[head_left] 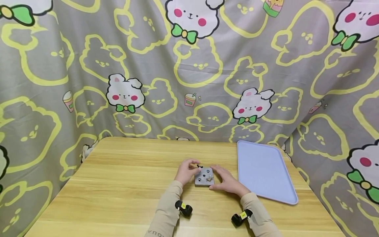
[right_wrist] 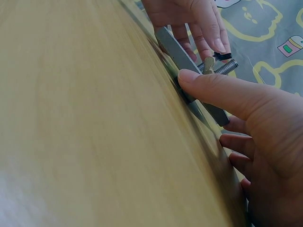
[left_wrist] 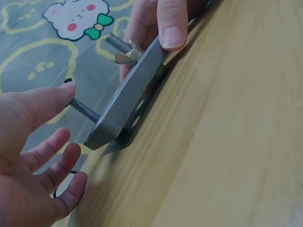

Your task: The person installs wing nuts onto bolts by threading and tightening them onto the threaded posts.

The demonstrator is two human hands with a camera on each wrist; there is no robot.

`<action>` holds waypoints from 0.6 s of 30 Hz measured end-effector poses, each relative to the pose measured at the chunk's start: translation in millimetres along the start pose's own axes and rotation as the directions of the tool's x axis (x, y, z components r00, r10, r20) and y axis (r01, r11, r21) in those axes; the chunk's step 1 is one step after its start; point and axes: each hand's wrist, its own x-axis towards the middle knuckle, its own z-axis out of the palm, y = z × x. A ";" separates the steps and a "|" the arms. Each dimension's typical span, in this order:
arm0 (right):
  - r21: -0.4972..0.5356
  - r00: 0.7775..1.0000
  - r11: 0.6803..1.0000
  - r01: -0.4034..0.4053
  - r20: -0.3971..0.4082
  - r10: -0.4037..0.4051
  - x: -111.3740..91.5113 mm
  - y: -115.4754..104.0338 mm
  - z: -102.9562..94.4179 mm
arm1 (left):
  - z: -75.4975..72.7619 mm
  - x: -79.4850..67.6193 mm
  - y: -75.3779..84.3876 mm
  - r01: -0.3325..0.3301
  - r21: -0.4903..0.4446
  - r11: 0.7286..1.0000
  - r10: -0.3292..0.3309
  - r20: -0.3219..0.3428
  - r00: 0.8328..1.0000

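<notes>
A square grey metal plate [head_left: 203, 181] with several holes sits on the wooden table, its underside slightly raised in the wrist views. Two threaded bolts stand up from it. On one bolt is a brass-coloured wing nut [left_wrist: 131, 55]; the other bolt [left_wrist: 85, 111] has a small black piece [left_wrist: 68, 81] at its top. My left hand [head_left: 186, 171] pinches that black piece by thumb and forefinger, its other fingers spread beside the plate. With thumb at the near edge and fingers at the far side, my right hand [head_left: 226, 181] holds the plate. The black piece's exact shape is partly hidden.
A pale blue tray [head_left: 263, 171] lies on the table [head_left: 127, 184] to the right of my right hand. Behind the table hangs a grey patterned curtain [head_left: 160, 65]. Each forearm carries a black strapped wrist camera [head_left: 184, 208].
</notes>
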 end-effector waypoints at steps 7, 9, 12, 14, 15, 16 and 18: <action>0.003 1.000 1.000 -0.016 0.008 0.016 0.4 0.5 -0.5 | 1.2 2.9 -2.1 -0.001 0.035 0.999 0.000 0.020 1.000; -0.001 1.000 1.000 -0.016 0.009 0.016 0.4 0.9 -0.5 | -0.1 4.0 -3.4 -0.009 0.031 0.999 0.007 0.038 0.999; 0.002 1.000 1.000 -0.008 0.007 0.008 0.4 1.7 0.1 | -3.0 5.9 -5.9 -0.012 0.029 1.000 0.010 0.083 0.997; -0.002 1.000 1.000 -0.005 0.006 0.005 0.4 2.0 0.3 | -5.4 8.5 -7.7 -0.021 0.035 0.999 0.016 0.123 0.992; -0.003 1.000 1.000 -0.004 0.007 0.004 0.5 2.2 0.4 | -6.7 9.6 -8.3 -0.006 0.034 0.999 0.001 0.145 0.989; -0.003 1.000 1.000 -0.004 0.007 0.004 0.5 2.3 0.5 | -8.0 10.9 -9.1 0.001 0.037 0.999 -0.007 0.168 0.986; 0.001 1.000 1.000 -0.007 0.007 0.007 0.3 2.2 0.5 | -10.5 13.9 -10.4 0.018 0.026 1.000 -0.023 0.215 0.976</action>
